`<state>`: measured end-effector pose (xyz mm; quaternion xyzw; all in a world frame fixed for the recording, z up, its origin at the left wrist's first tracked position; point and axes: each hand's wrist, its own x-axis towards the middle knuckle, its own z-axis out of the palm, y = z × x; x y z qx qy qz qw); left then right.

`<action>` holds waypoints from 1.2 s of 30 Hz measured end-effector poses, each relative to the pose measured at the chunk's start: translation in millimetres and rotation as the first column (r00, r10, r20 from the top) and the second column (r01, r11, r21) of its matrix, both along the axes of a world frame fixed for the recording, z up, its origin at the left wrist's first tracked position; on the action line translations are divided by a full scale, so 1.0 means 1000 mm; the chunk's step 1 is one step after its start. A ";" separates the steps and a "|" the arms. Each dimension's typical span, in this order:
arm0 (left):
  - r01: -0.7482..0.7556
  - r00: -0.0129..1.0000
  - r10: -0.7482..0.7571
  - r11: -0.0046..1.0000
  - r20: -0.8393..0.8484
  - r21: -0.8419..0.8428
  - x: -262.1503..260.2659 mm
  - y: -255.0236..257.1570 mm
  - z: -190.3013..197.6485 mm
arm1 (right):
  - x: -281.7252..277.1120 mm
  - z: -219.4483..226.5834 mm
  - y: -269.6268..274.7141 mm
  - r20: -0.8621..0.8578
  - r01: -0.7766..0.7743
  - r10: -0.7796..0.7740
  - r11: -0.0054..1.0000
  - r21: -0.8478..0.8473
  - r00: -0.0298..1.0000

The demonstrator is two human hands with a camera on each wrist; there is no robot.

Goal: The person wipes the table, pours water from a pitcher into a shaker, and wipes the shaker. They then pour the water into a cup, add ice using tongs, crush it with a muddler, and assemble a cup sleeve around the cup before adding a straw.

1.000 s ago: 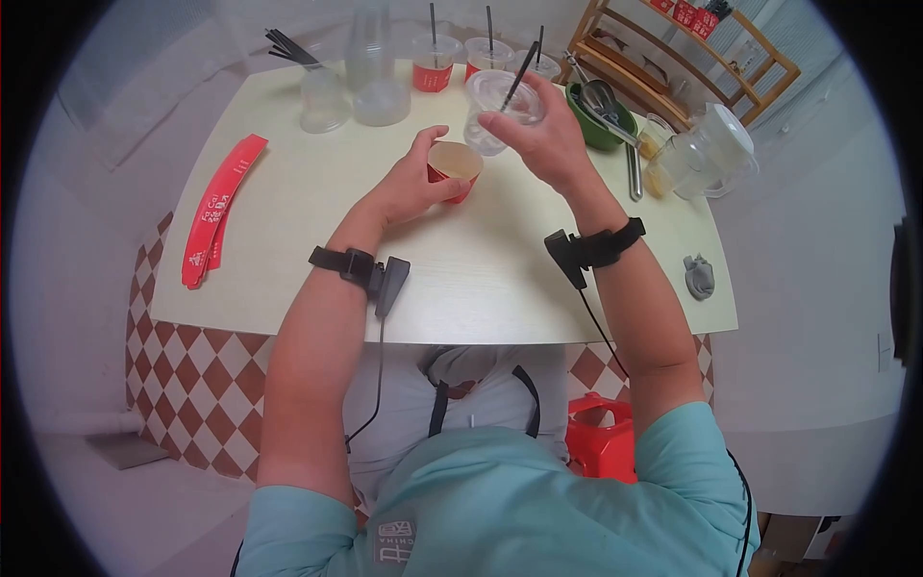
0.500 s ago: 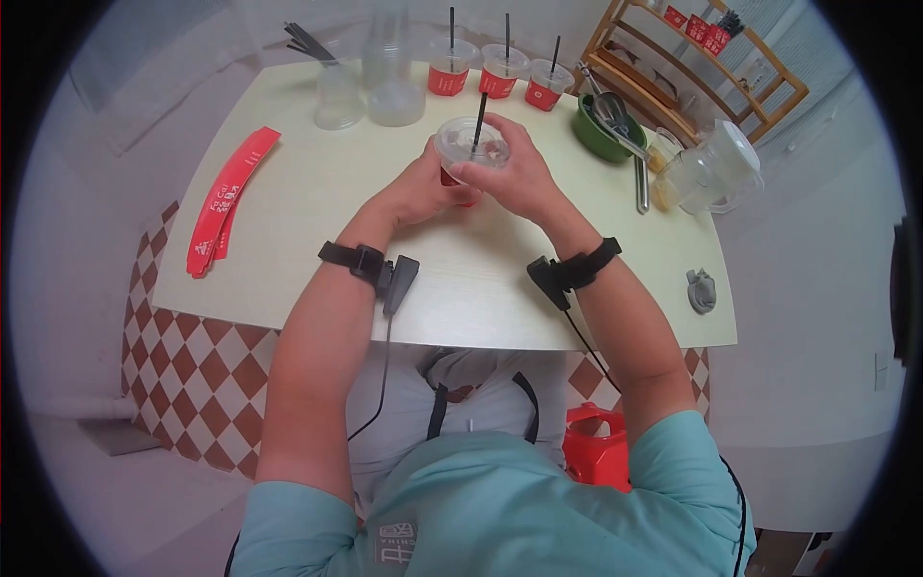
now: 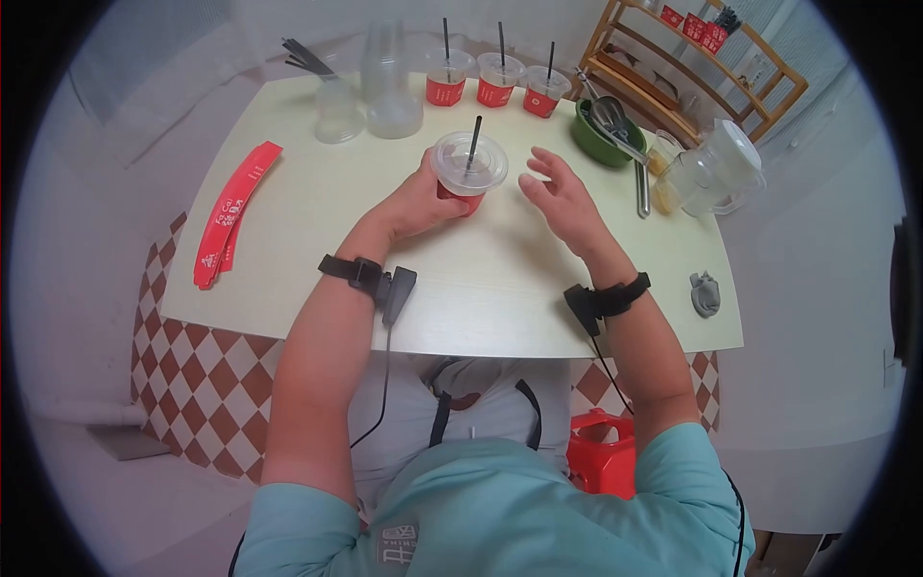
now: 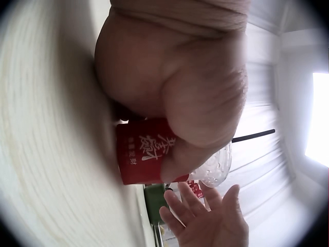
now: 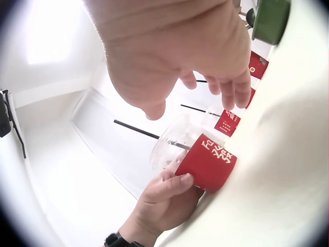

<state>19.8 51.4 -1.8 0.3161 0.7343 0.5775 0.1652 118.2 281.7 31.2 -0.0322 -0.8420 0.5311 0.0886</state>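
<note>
A clear plastic cup (image 3: 468,162) with a flat lid and a black straw stands upright on the table, its lower part wrapped in a red paper sleeve (image 4: 141,157) with white lettering. My left hand (image 3: 418,204) grips the cup from the left, thumb pressed along the sleeve in the right wrist view. To the right of the cup, my right hand (image 3: 567,207) is raised over the table with its fingers spread and relaxed, holding nothing. Both wrist views show a gap between the right hand (image 5: 175,56) and the cup.
Three similar cups with straws (image 3: 496,93) stand in a row at the back. Left of them are stacked clear cups (image 3: 394,101) and a cup of black straws (image 3: 338,115). Flat red sleeves (image 3: 231,216) lie at left; a green bowl (image 3: 598,146), pitcher (image 3: 707,168) and grey cloth (image 3: 705,294) at right.
My right hand brought the clear cup over and set it into the red sleeve held by my left hand. It has since let go and moved off to the right.
</note>
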 end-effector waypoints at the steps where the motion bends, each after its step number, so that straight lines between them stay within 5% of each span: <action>1: 0.003 1.000 -0.003 1.000 -0.007 -0.005 0.000 0.000 0.000 | 0.004 -0.004 0.013 -0.007 0.003 -0.003 1.000 -0.005 1.000; 4: -0.020 1.000 0.019 1.000 -0.013 -0.012 0.003 0.002 0.001 | 0.006 -0.018 0.040 0.167 -0.031 0.063 0.981 -0.190 0.984; 6: -0.052 0.999 0.052 0.999 0.011 0.013 0.007 0.005 0.002 | 0.006 -0.025 0.048 0.185 0.110 -0.020 0.865 -0.489 0.983; 9: -0.027 0.985 0.022 0.999 0.168 0.024 0.008 0.007 0.009 | 0.002 -0.038 0.056 0.123 0.134 -0.079 0.831 -0.541 0.989; 13: -0.067 0.993 0.071 0.997 0.097 -0.047 0.009 0.019 0.019 | 0.003 -0.038 0.050 0.101 0.196 -0.170 0.900 -0.390 0.980; 19: -0.004 0.997 0.016 0.986 0.070 -0.169 -0.029 0.060 0.027 | 0.003 -0.043 0.053 0.038 0.181 -0.180 0.907 -0.379 0.983; 29: -0.060 0.996 0.057 0.997 -0.064 -0.043 -0.106 0.167 0.007 | 0.002 -0.045 0.053 -0.012 0.191 -0.211 0.907 -0.376 0.977; 36: 0.017 1.000 -0.016 0.999 0.016 -0.047 -0.126 0.191 0.010 | 0.000 -0.048 0.053 -0.026 0.174 -0.199 0.907 -0.384 0.980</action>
